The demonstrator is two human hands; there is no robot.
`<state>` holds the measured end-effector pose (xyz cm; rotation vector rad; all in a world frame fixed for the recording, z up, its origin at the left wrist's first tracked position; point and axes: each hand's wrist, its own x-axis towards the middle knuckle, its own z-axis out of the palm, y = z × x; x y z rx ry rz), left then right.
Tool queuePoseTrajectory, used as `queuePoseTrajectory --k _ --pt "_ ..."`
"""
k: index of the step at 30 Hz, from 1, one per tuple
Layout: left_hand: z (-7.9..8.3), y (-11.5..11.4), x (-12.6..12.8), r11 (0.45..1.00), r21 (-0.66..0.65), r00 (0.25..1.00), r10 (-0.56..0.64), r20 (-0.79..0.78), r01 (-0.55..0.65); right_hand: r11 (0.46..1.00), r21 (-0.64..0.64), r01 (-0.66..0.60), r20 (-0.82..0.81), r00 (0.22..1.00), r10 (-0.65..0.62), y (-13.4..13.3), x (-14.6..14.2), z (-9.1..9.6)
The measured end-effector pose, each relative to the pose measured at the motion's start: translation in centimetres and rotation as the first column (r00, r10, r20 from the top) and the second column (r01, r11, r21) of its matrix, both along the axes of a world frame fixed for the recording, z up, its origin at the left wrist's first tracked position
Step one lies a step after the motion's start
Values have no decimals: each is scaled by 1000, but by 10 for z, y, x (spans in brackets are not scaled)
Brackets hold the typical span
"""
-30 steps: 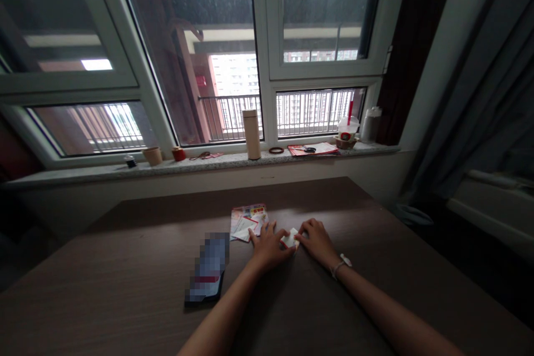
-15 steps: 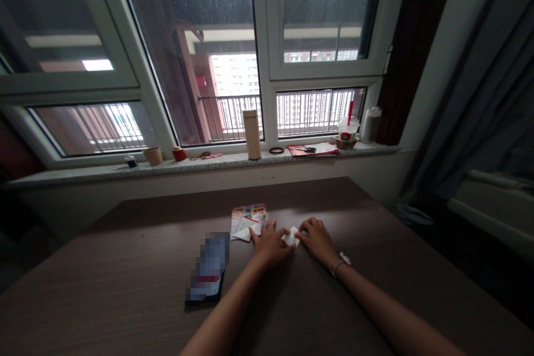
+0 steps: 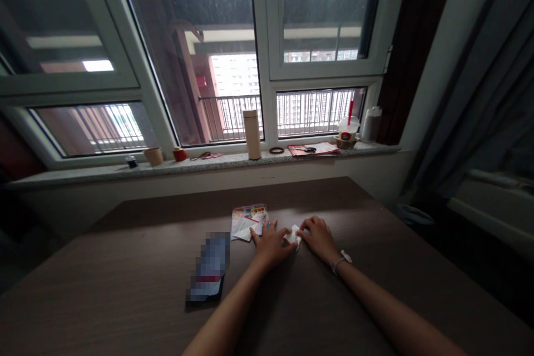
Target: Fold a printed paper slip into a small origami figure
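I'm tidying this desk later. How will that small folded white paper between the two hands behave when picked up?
The folded paper is probably very light, so it could slide easily on the dark table. Its creases likely stiffen it slightly, but it may spring open once the left hand and right hand release it.

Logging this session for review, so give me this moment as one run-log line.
left hand: at folded paper | right hand: at folded paper | nearby: leaflets, phone

The left hand (image 3: 273, 246) and right hand (image 3: 319, 240) hold folded white paper (image 3: 293, 236).
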<state>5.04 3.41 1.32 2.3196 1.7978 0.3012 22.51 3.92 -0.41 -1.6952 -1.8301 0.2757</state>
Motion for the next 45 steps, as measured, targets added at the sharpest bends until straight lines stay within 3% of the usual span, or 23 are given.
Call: queuePoseTrajectory --k 8,15,26,39,45 --pt "-2 -3 1 998 57 1000 -2 14 1 1000 -10 -12 38 999 12 -1 -1 0" --pt "4 -4 0 1000 5 1000 9 9 -9 1000 -12 -12 49 999 13 -1 0 1" --pt "3 -5 3 999 27 999 32 0 -32 1000 4 -10 69 998 10 0 1 -2" --pt "-2 -6 6 992 127 999 -22 47 15 1000 8 -8 59 998 8 -2 0 1" --pt "0 -6 5 995 93 996 -49 70 42 1000 13 -3 65 998 2 0 0 -3"
